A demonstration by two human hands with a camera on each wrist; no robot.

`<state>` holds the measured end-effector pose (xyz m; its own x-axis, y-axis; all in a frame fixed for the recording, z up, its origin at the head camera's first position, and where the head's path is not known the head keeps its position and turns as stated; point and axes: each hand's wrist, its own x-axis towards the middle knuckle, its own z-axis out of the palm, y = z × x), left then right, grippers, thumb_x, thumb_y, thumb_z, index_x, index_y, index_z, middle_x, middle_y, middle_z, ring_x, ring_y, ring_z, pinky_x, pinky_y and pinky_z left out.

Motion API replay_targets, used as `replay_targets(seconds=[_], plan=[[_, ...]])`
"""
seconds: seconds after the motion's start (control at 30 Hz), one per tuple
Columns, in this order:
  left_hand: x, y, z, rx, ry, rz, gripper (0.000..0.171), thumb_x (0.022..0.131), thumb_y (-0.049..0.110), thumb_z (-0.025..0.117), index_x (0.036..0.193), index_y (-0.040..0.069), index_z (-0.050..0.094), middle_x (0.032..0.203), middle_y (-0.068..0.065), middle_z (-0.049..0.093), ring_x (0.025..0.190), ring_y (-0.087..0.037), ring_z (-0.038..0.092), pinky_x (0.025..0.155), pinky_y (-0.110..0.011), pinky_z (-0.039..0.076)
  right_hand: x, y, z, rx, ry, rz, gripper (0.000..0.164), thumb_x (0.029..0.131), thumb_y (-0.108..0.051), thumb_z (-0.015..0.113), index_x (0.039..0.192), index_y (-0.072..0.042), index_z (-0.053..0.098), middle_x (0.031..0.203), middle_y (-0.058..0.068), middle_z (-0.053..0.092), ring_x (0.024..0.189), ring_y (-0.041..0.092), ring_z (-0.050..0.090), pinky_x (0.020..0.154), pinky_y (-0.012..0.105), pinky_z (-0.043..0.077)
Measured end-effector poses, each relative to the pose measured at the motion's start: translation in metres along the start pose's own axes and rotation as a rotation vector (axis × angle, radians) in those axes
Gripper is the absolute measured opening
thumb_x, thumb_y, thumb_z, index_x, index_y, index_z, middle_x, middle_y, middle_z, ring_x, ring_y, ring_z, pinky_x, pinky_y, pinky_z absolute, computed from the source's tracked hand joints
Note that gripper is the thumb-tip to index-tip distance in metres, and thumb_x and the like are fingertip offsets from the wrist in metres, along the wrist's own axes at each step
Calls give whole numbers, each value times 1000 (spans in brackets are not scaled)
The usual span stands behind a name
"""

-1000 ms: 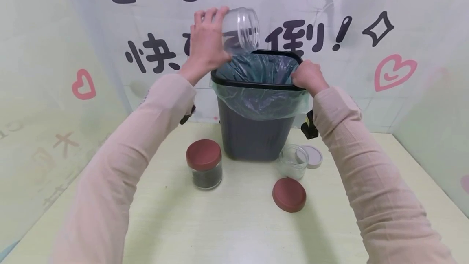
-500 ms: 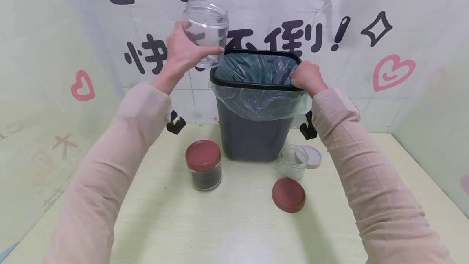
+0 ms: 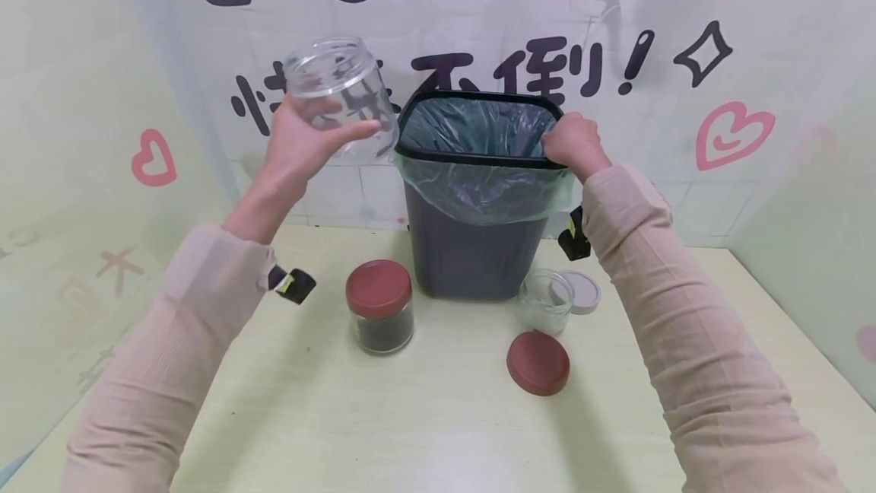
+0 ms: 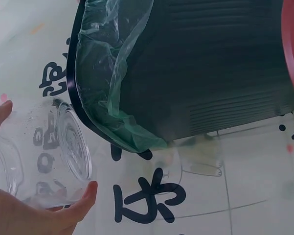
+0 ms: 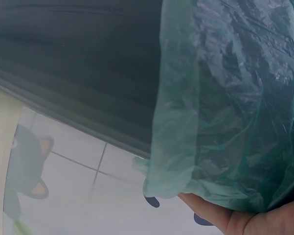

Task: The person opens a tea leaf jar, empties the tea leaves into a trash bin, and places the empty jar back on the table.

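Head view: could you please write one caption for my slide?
Left hand holds a lidless clear jar beside a green-lined wastebasket; right hand grips the wastebasket's rim.

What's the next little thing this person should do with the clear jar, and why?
Probably lower the clear jar to the table: it looks empty, its mouth tilts upward, and the left hand holds it beside the bin, not over it. The right hand grips the bin's rim, so the left seems best placed.
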<state>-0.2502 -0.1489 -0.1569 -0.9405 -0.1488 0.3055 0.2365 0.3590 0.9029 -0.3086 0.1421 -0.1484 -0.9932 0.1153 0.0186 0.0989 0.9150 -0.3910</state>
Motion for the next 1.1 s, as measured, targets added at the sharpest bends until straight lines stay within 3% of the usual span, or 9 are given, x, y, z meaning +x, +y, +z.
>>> replay_targets(seconds=[0.13, 0.23, 0.33, 0.57, 0.83, 1.0, 1.1], plan=[[-18, -11, -6, -32, -34, 12, 76, 76, 26, 78, 139, 20, 37, 136, -11, 47, 115, -23, 52, 94, -38, 46, 1, 1, 1, 18, 17, -1, 26, 96, -20, 33, 84, 1, 45, 111, 22, 50, 103, 35, 47, 91, 42, 42], [-31, -19, -10, -38, -67, 46, 74, 76, 21, 77, 139, 18, 38, 135, -13, 49, 117, -27, 52, 96, -42, 45, 1, 1, 1, 25, 27, -6, 25, 95, -19, 34, 73, -6, 37, 102, 18, 47, 93, 32, 46, 85, 40, 43], [-44, -27, -9, -46, -132, 78, 73, 77, 14, 76, 140, 15, 38, 134, -15, 50, 118, -28, 53, 98, -43, 45, 1, 3, 0, 27, 35, -14, 23, 94, -17, 35, 73, -6, 37, 103, 19, 48, 92, 32, 46, 84, 41, 44], [-68, -44, 6, -64, -292, 121, 82, 71, 4, 78, 141, 9, 35, 133, -14, 52, 115, -28, 55, 98, -40, 45, 1, 3, 0, -2, 22, -38, 24, 94, -18, 33, 74, -4, 38, 121, 26, 49, 110, 40, 46, 100, 46, 38], [-89, -60, 45, -51, -450, 99, 87, 62, 6, 83, 136, 2, 39, 130, -18, 53, 115, -33, 55, 98, -46, 44, 1, 2, 0, 21, 14, -9, 28, 95, -19, 33, 96, 6, 47, 126, 27, 47, 113, 39, 44, 101, 45, 38], [-103, -73, 69, -70, -535, 105, 91, 59, 8, 86, 136, 2, 38, 133, -14, 52, 117, -30, 55, 99, -43, 44, 2, 3, 1, -1, 12, -31, 30, 94, -18, 32, 96, 7, 48, 125, 28, 48, 111, 40, 45, 101, 47, 38], [-110, -84, 81, -67, -569, 117, 90, 59, 9, 87, 135, 2, 40, 131, -13, 55, 116, -27, 56, 100, -42, 43, 2, 3, 2, -1, 15, -38, 27, 94, -17, 32, 86, 4, 46, 120, 26, 48, 106, 38, 45, 99, 46, 39]])
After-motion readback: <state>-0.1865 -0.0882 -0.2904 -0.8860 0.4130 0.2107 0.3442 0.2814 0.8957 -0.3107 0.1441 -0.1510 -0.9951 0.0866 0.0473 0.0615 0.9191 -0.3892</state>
